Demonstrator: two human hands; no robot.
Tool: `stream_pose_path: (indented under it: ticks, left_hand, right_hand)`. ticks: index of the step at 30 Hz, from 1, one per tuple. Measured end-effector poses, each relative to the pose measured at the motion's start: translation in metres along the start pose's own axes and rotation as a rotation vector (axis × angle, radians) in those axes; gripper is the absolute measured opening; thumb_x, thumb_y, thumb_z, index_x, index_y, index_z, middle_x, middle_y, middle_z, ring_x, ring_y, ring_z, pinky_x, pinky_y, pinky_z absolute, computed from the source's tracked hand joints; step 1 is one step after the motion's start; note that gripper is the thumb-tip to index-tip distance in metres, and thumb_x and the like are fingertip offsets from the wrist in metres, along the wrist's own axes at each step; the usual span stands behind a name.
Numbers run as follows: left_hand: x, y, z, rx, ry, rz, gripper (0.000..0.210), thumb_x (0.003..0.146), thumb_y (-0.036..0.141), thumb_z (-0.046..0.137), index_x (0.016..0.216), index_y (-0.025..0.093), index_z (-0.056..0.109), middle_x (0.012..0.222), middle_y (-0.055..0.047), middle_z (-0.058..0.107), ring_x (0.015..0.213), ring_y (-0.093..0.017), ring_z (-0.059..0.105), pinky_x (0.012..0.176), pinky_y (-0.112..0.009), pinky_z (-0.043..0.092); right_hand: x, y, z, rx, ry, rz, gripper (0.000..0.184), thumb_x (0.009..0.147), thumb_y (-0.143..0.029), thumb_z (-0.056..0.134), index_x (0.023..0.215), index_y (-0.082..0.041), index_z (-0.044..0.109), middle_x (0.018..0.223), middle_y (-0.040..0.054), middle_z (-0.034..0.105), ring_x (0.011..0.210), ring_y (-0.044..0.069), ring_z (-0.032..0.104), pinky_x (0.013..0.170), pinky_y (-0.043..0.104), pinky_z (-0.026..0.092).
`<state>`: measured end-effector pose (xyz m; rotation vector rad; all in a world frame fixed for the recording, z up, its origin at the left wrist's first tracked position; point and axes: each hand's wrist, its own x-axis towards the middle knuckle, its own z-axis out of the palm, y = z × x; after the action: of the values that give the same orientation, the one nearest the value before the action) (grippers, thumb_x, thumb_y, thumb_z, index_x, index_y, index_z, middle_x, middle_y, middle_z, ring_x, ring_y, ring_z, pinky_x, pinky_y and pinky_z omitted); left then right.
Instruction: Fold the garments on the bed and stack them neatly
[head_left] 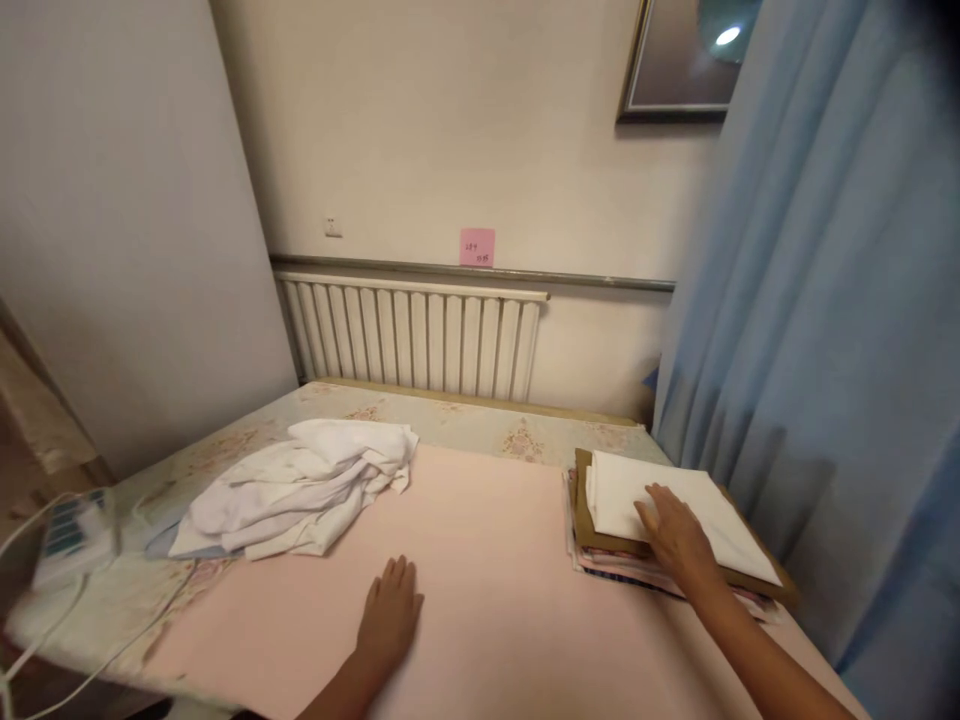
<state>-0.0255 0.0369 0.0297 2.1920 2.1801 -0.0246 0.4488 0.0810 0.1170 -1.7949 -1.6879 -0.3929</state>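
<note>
My left hand [391,608] is over the pink sheet [487,560], fingers stretched forward and holding nothing. Whether its palm touches the sheet, I cannot tell. My right hand [677,530] lies with fingers spread on a folded white cloth [705,495]. This cloth tops a stack of folded fabrics; a brown folded fabric [585,500] is directly beneath it, with pink and dark patterned edges lower down. A crumpled heap of white cloth [300,485] lies to the left of the sheet, beyond my left hand.
Under the pink sheet is a floral tablecloth [525,440]. A power strip [71,545] with white cables sits at the left edge. A radiator [420,335] stands behind the table, and a blue curtain [810,330] hangs close on the right.
</note>
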Motion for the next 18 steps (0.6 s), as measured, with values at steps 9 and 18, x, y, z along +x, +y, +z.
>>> stream_pose_path:
  ticks: [9, 18]
  left_hand:
    - [-0.028, -0.059, 0.02, -0.001, 0.198, -0.079, 0.056, 0.094, 0.037, 0.027, 0.146, 0.019, 0.039, 0.154, -0.006, 0.033, 0.145, -0.027, 0.025, 0.116, -0.05, 0.021]
    - [-0.031, -0.058, 0.021, -0.036, 0.227, -0.08, 0.055, 0.095, 0.035, 0.028, 0.145, 0.019, 0.04, 0.154, -0.008, 0.036, 0.144, -0.027, 0.026, 0.116, -0.05, 0.02]
  right_hand:
    - [-0.149, -0.099, 0.057, 0.238, -0.13, -0.214, 0.05, 0.094, -0.048, 0.035, 0.114, -0.016, 0.068, 0.122, 0.0127, 0.066, 0.112, 0.027, 0.063, 0.096, 0.043, 0.053]
    - [-0.213, -0.105, 0.089, 0.081, -0.126, -0.459, 0.042, 0.095, -0.044, 0.041, 0.12, -0.021, 0.067, 0.128, 0.0092, 0.063, 0.12, 0.03, 0.058, 0.098, 0.046, 0.051]
